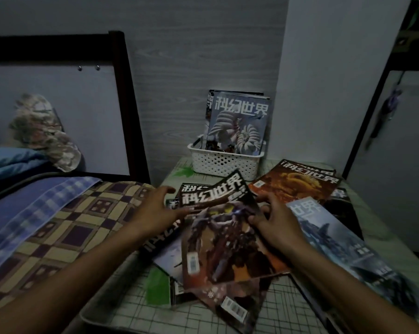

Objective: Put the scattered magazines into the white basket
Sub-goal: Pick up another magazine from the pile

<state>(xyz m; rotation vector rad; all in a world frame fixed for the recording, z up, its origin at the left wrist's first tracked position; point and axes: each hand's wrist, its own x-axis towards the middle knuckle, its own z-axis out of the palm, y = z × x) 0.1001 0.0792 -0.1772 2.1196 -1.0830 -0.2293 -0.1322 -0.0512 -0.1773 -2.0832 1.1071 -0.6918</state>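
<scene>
A white perforated basket (224, 163) stands at the back of the table against the wall, with upright magazines (238, 121) in it. Several magazines lie scattered in front of it. The top one, a dark robot cover (224, 247), is lifted at its far end. My right hand (274, 221) grips its right edge with thumb and fingers. My left hand (156, 209) has spread fingers, its fingertips touching the magazine's left top corner. An orange-cover magazine (297, 183) lies at the back right and a pale blue one (343, 244) at the right.
The table (288, 307) has a green-and-white grid cloth. A bed with a checked blanket (66, 230) and dark headboard (128, 104) adjoins it on the left. A grey wall stands behind the basket, and a white cabinet (396, 153) on the right.
</scene>
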